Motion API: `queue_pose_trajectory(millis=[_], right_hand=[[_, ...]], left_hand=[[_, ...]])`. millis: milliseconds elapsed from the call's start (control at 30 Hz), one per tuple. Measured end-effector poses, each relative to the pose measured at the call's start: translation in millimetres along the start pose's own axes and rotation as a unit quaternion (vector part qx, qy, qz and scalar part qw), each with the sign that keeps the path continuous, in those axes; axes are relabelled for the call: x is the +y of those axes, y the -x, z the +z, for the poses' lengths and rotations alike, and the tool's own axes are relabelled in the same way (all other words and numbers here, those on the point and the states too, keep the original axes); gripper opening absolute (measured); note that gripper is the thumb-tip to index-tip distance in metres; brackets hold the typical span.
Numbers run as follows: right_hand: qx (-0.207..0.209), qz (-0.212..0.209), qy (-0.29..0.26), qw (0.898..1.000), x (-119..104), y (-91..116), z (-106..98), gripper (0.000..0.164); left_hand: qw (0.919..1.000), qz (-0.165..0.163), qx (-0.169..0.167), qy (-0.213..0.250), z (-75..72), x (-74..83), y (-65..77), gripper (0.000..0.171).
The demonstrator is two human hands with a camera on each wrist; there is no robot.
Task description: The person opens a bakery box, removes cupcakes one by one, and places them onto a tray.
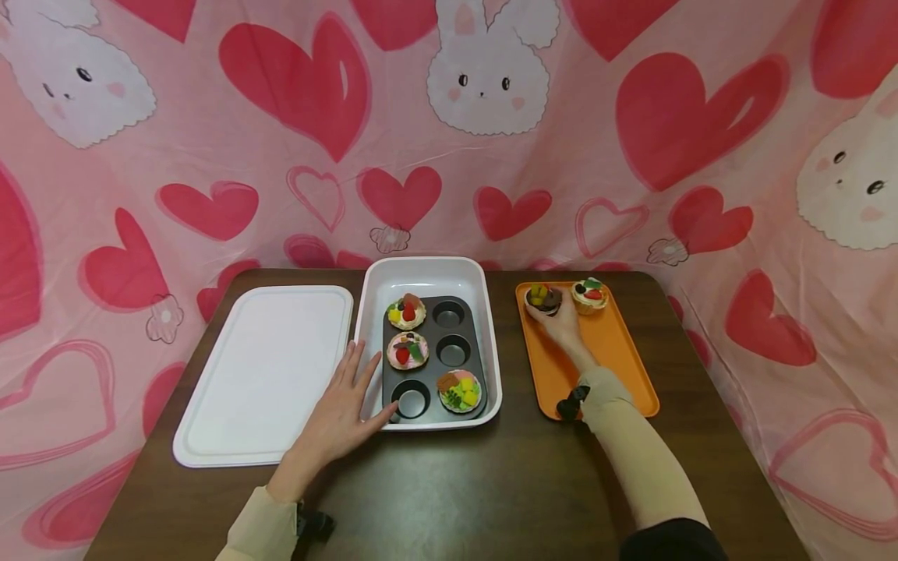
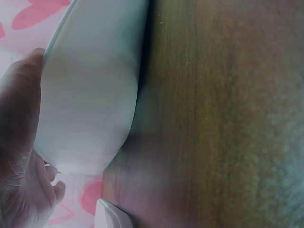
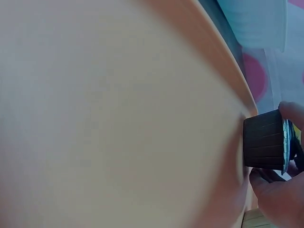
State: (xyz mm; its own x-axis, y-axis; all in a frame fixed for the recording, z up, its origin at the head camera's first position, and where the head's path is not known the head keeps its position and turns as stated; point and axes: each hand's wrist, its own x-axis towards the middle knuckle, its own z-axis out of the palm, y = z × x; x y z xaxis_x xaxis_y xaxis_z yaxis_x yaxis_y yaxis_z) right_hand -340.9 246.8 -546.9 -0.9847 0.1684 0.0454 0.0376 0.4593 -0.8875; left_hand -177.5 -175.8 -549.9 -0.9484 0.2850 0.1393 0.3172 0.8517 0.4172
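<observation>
With its fingers spread straight, my left hand rests at the left front rim of a white basin. Inside the basin lies a dark muffin pan. Two fruit cupcakes sit in its left column, the far one and the middle one; another cupcake fills the near right cup. My right hand grips a fruit-topped chocolate cupcake in a dark ridged cup, at the far left corner of an orange tray. Beside that hand, a pale fruit cupcake stands on the tray.
A flat white tray lies left of the basin on the dark wooden table. Behind the table hangs a pink cloth with hearts and rabbits.
</observation>
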Motion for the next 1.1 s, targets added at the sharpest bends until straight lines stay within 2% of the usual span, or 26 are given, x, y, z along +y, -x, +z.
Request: queue_pose_trajectory(millis=[100,167,267,333,400,467,600,733,1100], right_hand=[[-0.004,-0.028,0.007,1.0,1.9,0.7,-2.5,0.081],[-0.006,-0.074,0.041,0.996,8.7,0.5,-2.9,0.086],[0.009,-0.16,0.117,0.98,19.4,2.2,-1.6,0.09],[0.018,-0.189,0.172,0.967,14.9,8.6,-1.3,0.09],[0.018,-0.197,0.211,0.957,1.9,17.7,-2.0,0.086],[-0.001,-0.186,0.249,0.951,-17.3,29.1,-4.0,0.084],[-0.039,-0.179,0.304,0.935,-35.0,42.3,-3.5,0.082],[-0.075,-0.182,0.313,0.929,-49.1,56.2,-1.9,0.086],[-0.126,-0.207,0.308,0.92,-77.8,94.5,11.7,0.095]], left_hand=[[1.0,0.0,-0.002,0.0,0.3,-0.6,-0.1,0.098],[1.0,0.0,-0.001,0.0,0.4,-0.7,-0.1,0.097],[1.0,0.001,-0.002,0.0,0.5,-1.1,-0.3,0.097],[1.0,0.001,-0.002,-0.001,0.4,-1.2,-0.4,0.097],[1.0,0.001,-0.002,-0.001,0.5,-1.4,-0.5,0.097],[1.0,0.002,-0.001,-0.001,0.4,-1.2,-0.4,0.097],[1.0,0.004,0.002,0.001,0.1,-0.4,0.2,0.097],[0.9999,0.007,0.008,-0.002,0.4,-0.3,0.6,0.096],[1.0,0.007,0.006,-0.002,-0.8,0.2,0.9,0.098]])
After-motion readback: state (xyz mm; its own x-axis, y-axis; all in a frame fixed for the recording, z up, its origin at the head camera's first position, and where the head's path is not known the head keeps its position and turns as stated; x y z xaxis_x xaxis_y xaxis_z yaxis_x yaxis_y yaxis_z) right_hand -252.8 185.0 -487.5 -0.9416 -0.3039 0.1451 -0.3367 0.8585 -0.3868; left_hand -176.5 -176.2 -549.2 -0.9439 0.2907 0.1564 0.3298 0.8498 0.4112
